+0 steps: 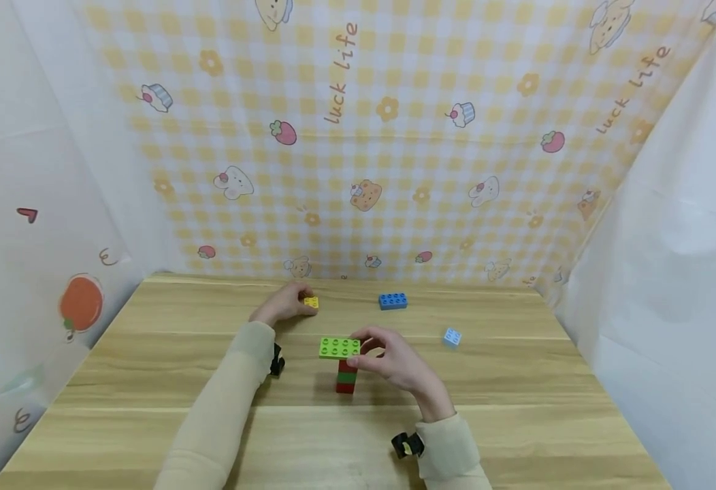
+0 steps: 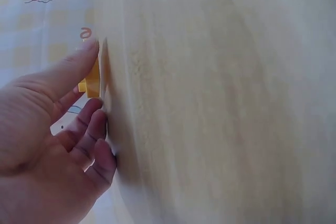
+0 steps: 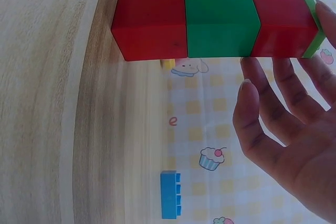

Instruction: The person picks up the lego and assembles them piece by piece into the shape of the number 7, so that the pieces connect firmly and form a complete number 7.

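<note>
My left hand [image 1: 281,304] is at the back left of the table, pinching a small yellow toy brick [image 1: 312,302] between thumb and finger. In the left wrist view that yellow brick [image 2: 93,82] is partly hidden by the thumb. Nearer the middle stands an upright stack: a red brick [image 3: 149,24] at the bottom, a green brick [image 3: 221,22] above it, then another red brick [image 3: 281,24]. A lime green plate [image 1: 335,347] with studs tops the stack and juts out to the left. My right hand [image 1: 397,361] grips its right end, thumb in front and fingers behind.
A blue brick [image 1: 393,301] lies near the table's back edge, right of the yellow one. Farther right is a small light blue brick [image 1: 452,337]. Behind the wooden table [image 1: 486,408] hangs a yellow checked cloth [image 1: 388,156].
</note>
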